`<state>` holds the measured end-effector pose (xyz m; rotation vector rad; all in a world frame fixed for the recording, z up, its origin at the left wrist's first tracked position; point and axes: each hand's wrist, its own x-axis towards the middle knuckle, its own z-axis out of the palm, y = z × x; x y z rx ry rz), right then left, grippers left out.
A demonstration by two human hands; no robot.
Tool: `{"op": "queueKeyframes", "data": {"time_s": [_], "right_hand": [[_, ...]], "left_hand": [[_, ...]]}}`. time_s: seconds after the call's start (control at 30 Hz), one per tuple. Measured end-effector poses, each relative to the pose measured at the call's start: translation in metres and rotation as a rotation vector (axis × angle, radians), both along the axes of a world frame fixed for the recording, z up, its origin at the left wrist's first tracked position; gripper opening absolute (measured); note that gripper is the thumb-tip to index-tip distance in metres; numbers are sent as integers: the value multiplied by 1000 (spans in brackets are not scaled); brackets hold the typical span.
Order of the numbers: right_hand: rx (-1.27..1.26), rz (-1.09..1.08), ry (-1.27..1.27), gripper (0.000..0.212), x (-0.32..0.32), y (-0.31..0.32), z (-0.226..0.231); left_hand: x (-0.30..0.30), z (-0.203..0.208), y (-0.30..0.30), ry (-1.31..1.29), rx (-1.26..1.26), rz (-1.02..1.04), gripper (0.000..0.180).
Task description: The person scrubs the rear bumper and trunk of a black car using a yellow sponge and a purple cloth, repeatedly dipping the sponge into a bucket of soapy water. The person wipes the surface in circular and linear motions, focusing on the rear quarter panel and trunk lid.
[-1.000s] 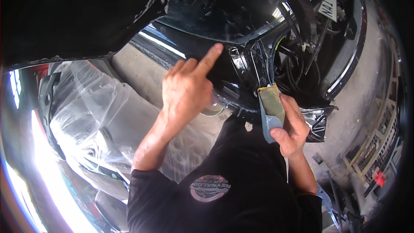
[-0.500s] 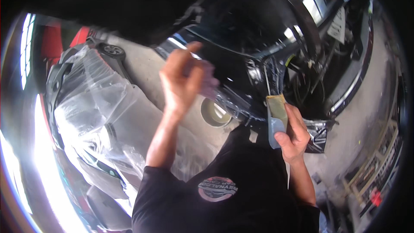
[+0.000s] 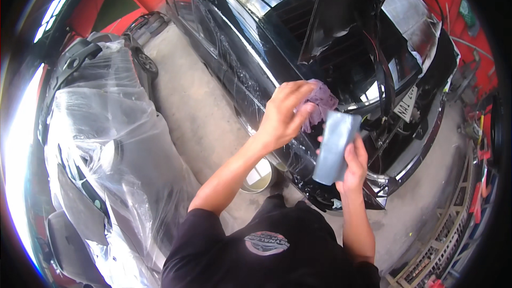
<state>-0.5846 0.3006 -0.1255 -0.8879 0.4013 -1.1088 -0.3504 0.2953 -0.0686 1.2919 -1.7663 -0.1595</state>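
Observation:
A crumpled purple cloth point(image 3: 321, 100) is in my left hand point(image 3: 285, 114), the fingers curled around it just above the rear side of a black car point(image 3: 226, 72). My right hand point(image 3: 354, 165) grips a flat, blue-grey sanding block point(image 3: 336, 146) from its right side, with the broad smooth face turned up. The block is tilted, its top end close below the cloth. Behind both hands, the car's rear corner is partly hidden. Wet, whitish streaks show along the car's side.
A round bucket point(image 3: 260, 176) of cloudy liquid stands on the floor by the car's rear corner. Left of it, another car lies under clear plastic sheeting point(image 3: 122, 138). The black car's trunk lid point(image 3: 333, 13) is raised. Slatted metal frames point(image 3: 437, 250) lie at the lower right.
My left hand has moved right with the cloth, close to the block. The right hand has turned the block, showing its blue-grey face instead of its yellowish one. The view has shifted, revealing more car.

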Motion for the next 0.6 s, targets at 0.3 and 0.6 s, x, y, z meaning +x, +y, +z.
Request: {"op": "queueKeyframes", "data": {"time_s": [0.3, 0.6], "right_hand": [[259, 462, -385, 59, 96, 0, 9], [-883, -573, 777, 21, 107, -27, 31]], "left_hand": [[30, -14, 48, 1217, 443, -571, 77], [97, 18, 16, 1073, 228, -94, 70]]}}
